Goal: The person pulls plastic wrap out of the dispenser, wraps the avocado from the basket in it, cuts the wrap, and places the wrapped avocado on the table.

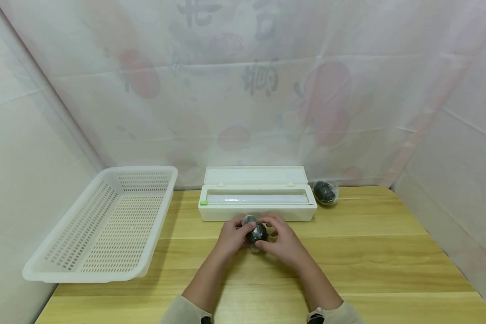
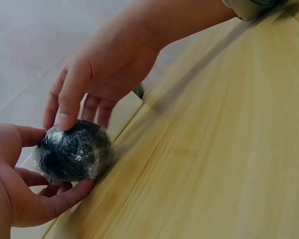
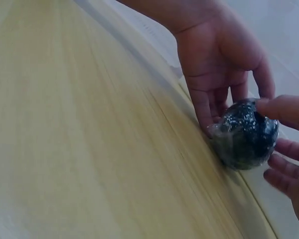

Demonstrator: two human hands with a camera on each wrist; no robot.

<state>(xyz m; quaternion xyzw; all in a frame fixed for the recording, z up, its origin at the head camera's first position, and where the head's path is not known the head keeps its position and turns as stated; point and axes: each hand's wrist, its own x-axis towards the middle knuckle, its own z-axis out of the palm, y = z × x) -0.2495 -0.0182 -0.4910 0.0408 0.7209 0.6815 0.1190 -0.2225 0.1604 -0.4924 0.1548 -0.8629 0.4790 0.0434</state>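
A dark, rounded, avocado-like thing wrapped in cling film point(image 1: 257, 233) is held between both hands over the table, just in front of the cling film dispenser point(image 1: 259, 213). My left hand point(image 1: 231, 236) grips it from the left, the thumb lying on the film. From the right, my right hand point(image 1: 284, 243) holds it with thumb and fingers. In the left wrist view the wrapped dark thing point(image 2: 74, 150) looks shiny, its film crinkled. Loose film shows on the side of the wrapped dark thing point(image 3: 246, 134) in the right wrist view.
The dispenser's lid point(image 1: 255, 175) stands up at the back, and a film roll point(image 1: 259, 199) lies inside. Another wrapped dark thing point(image 1: 326, 193) sits right of the dispenser. A white plastic basket point(image 1: 162, 225) stands at the left of the wooden table point(image 1: 368, 256). Cloth hangs behind.
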